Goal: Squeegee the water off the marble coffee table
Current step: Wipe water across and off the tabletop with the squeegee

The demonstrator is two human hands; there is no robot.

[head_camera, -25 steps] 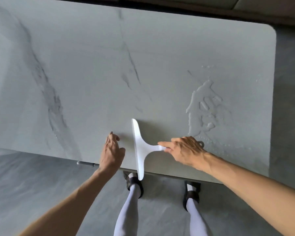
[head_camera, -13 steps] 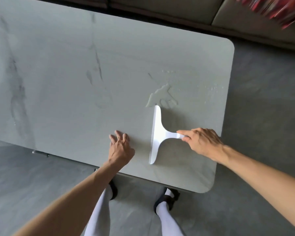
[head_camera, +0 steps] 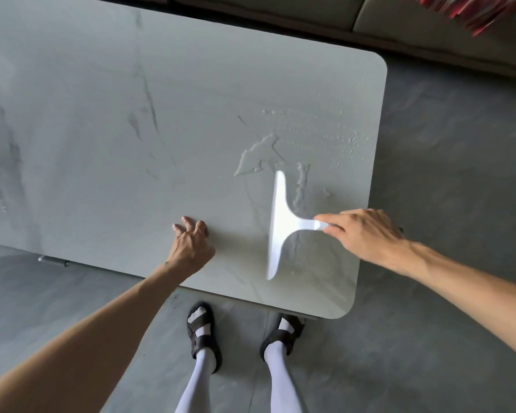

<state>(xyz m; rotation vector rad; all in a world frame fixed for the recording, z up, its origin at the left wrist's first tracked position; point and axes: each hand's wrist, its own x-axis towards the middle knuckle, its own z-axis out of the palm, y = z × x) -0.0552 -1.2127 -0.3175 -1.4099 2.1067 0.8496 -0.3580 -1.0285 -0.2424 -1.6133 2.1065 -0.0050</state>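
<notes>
While left hand [head_camera: 191,245] rests on table [head_camera: 102,129], right hand [head_camera: 361,234] holds squeegee [head_camera: 279,222].

The table [head_camera: 87,129] top is pale marble, smooth with a soft sheen and thin grey veins. The water [head_camera: 255,158] lies on it as a glossy film, breaking into shiny beads at the far right. The squeegee [head_camera: 279,222] is smooth white plastic, faintly translucent at the handle. A dull grey metal rail [head_camera: 52,260] shows under the near left edge. The floor [head_camera: 444,204] is matt, mottled grey, like stone. The sandals [head_camera: 203,338] are dark and matt; the socks [head_camera: 197,383] are smooth white cloth. The sofa [head_camera: 414,22], far right, looks like smooth beige leather.
</notes>
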